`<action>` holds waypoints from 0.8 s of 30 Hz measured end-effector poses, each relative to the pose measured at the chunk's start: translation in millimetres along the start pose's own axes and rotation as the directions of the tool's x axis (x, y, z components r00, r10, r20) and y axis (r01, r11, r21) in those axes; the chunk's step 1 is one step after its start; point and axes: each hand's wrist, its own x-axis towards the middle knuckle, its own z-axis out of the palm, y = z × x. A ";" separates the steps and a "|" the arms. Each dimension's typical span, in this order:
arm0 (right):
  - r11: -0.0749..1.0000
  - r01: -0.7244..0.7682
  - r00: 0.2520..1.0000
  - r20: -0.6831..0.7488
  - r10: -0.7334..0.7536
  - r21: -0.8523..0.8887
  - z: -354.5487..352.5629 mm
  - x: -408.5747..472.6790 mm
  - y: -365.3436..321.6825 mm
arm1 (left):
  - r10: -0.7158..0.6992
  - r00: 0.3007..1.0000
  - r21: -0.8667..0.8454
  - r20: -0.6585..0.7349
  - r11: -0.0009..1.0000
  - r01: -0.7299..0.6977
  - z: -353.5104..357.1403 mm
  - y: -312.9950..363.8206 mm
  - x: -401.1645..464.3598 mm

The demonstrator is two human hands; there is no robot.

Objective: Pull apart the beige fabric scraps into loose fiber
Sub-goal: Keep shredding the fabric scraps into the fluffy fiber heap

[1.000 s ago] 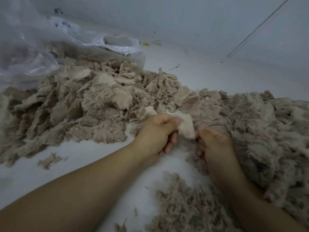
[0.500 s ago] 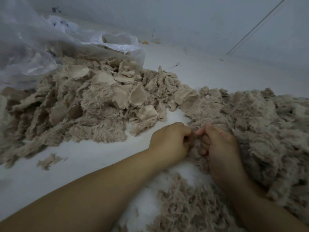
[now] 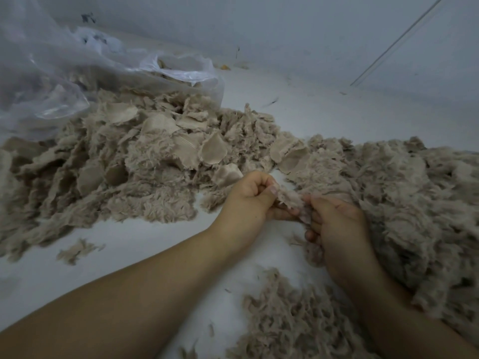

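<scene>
Left hand [image 3: 246, 200] and right hand [image 3: 334, 224] both pinching one fuzzy scrap [image 3: 290, 199] above pale, fiber-strewn floor [image 3: 145, 244]

The hands, left [image 3: 248, 200] and right [image 3: 334, 224], have drawn apart, stretching a fuzzy scrap [image 3: 291, 199] between them.

A white floor [image 3: 145, 244] bears beige fabric scraps [image 3: 124, 161], loose fiber [image 3: 404, 198], a plastic bag [image 3: 51, 81].

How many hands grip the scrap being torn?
2: the left hand pinches the scrap at its left end, the right hand at its right end.
</scene>
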 end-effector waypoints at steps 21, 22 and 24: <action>0.998 0.054 0.997 0.063 -0.053 -0.014 -1.3 1.2 3.4 | -0.005 0.999 0.200 0.031 0.980 -0.001 -14.3 3.2 3.7; 0.999 0.050 0.997 0.059 -0.049 -0.012 -1.1 2.0 3.5 | 0.005 0.999 0.278 0.047 0.960 -0.018 -14.9 2.0 3.9; 0.999 0.043 0.997 0.062 -0.042 -0.014 -1.2 2.3 3.8 | 0.055 0.998 0.456 0.032 0.887 -0.063 -15.1 -1.0 5.1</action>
